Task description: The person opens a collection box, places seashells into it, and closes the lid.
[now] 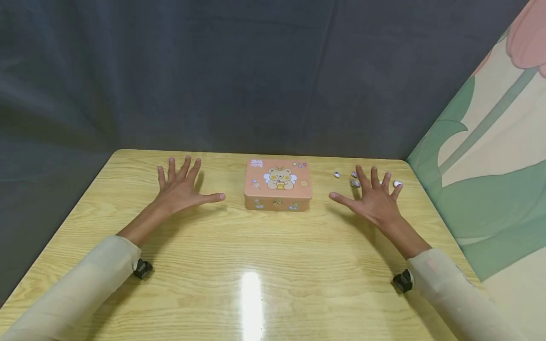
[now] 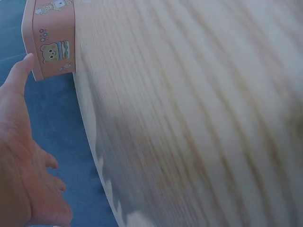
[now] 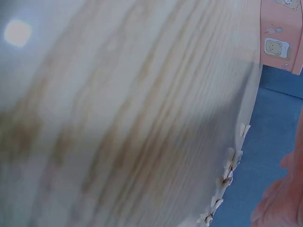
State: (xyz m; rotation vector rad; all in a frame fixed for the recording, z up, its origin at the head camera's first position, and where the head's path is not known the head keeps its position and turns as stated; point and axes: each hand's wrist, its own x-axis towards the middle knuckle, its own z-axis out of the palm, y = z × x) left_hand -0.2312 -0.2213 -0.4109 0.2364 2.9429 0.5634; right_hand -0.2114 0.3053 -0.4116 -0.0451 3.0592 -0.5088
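A pink rectangular box [image 1: 278, 204] with a winged cartoon bear on its lid stands closed at the back middle of the table, a small clasp on its front. To its left my left hand [image 1: 177, 192] hovers over the wood, fingers spread and thumb pointing at the box. On the other side my right hand [image 1: 375, 201] is spread the same way, holding nothing. Several small shiny pieces, such as this one [image 1: 337, 174], lie around and partly behind the right fingers. In the right wrist view these pieces [image 3: 227, 179] line the table's far edge.
The wooden table [image 1: 213, 265] has a bright light reflection near its front. A dark curtain [image 1: 222, 76] hangs behind the back edge. Along the right side runs a cloth [image 1: 490, 189] with a large tulip print.
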